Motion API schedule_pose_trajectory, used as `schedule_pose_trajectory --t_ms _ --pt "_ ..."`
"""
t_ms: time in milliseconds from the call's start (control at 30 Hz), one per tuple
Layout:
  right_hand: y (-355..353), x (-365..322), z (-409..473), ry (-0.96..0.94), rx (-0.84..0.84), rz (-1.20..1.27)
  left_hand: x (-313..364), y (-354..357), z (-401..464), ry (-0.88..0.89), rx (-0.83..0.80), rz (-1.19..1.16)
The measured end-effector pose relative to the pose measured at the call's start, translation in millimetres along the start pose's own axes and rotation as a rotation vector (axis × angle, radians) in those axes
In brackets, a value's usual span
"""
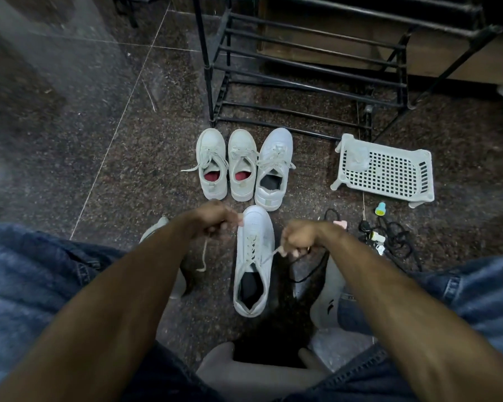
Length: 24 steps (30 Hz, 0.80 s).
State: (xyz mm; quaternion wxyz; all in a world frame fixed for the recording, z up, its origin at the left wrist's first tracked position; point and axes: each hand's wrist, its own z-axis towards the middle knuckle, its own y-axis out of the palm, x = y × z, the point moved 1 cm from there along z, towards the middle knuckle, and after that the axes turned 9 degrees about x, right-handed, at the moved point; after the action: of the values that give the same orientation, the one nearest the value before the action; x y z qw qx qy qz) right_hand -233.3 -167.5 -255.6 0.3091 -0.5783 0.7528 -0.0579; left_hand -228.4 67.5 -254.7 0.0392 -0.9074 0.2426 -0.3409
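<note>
White sneaker (254, 256) lay on floor (99, 126) between both hands, toe pointing away. Right hand (298, 239): fingers curled, pinching lace (269, 256), drawn taut from eyelets toward fingers. Left hand (212, 220): fingers curled tight beside toe, contents unclear. Three sneakers (242, 165) stood in row beyond fingertips.

- I get a single view, from the camera on the person's head; it faces forward and steeply down at the floor (84, 126).
- It sits near: the left hand (212, 220), right hand (301, 237), white shoe (256, 227) and its lace (269, 256) fill mid-frame.
- The wide lens reaches the shoe rack (207, 68) at the top edge.
</note>
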Motion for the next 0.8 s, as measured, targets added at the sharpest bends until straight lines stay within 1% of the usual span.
schedule_pose_trajectory --t_ms 33,100,167,267,333,400,467,533,600,667,700,733,800 --pt "-13 -10 -8 -0.055 0.010 0.031 8 5 -2 0.031 -0.013 -0.081" --pt "-35 -24 -18 -0.114 0.007 0.173 24 21 -10 0.051 -0.082 -0.133" --pt "-51 -32 -25 -0.164 0.026 0.291 37 39 -20 0.036 -0.165 -0.114" --pt "-60 -35 -31 -0.212 0.127 0.500 52 54 -36 0.032 -0.260 -0.056" --pt "-57 -32 -32 -0.169 0.233 0.654 63 56 -41 0.032 -0.245 0.012" --pt "-46 -25 -29 -0.099 0.291 0.714 73 53 -45 0.096 -0.190 0.104" --pt "-26 -21 -21 -0.043 0.238 0.591 84 49 -48 0.198 -0.174 0.196" --pt "-6 -20 -15 0.022 0.116 0.426 96 48 -54 0.270 -0.195 0.263" --pt "6 -21 -13 0.101 -0.030 0.329 105 48 -55 0.321 -0.227 0.306" --pt "6 -22 -15 0.103 -0.157 0.301 110 48 -56 0.358 -0.256 0.359" --pt "4 -23 -18 0.082 -0.194 0.306 110 48 -55 0.370 -0.266 0.371" --pt "0 -24 -20 0.060 -0.205 0.320 110 48 -55 0.379 -0.273 0.373" --pt "-7 -25 -24 0.044 -0.152 0.389 109 47 -55 0.395 -0.282 0.357"
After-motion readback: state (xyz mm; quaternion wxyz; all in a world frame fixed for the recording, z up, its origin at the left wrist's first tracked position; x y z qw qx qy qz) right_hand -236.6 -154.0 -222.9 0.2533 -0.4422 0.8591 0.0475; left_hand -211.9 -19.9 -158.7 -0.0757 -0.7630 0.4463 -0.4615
